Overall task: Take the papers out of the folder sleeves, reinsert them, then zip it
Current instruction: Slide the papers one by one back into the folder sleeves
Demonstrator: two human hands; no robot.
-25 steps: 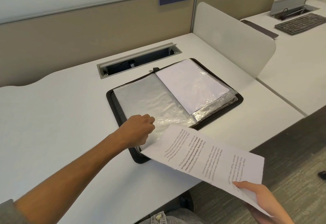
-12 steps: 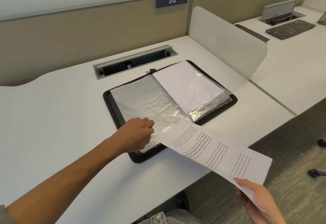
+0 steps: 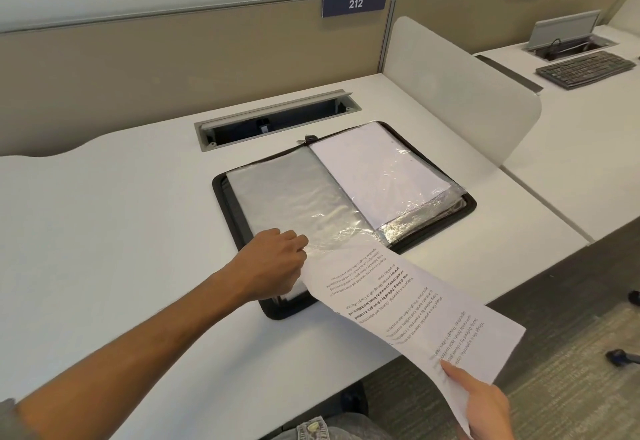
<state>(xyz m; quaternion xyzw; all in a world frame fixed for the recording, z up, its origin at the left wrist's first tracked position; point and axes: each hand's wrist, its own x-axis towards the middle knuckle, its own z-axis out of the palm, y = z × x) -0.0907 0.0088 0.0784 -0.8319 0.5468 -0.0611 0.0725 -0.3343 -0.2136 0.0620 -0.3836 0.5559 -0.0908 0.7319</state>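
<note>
At the near edge of the open folder (image 3: 346, 228), the left hand (image 3: 273, 263) has its fingers curled, pinching the mouth of the clear sleeve (image 3: 294, 204) on the left page. Off the front of the surface (image 3: 121, 231), the right hand (image 3: 485, 408) grips the near corner of a printed paper (image 3: 408, 308), thumb on top. That sheet's far end lies at the sleeve mouth beside the left hand; whether it is already inside I cannot tell. Its long axis runs from the right hand up and left toward the folder, roughly along the sleeve's length.

The sheet looks light and floppy, sagging between its ends, so it would likely buckle if pushed from the far corner; a hold nearer the middle should steer it better. The sleeve film looks thin, slick and crinkly, best held open at its edge. More filled sleeves (image 3: 388, 176) stack on the right page, and the zip pull (image 3: 309, 139) sits at the far spine.
</note>
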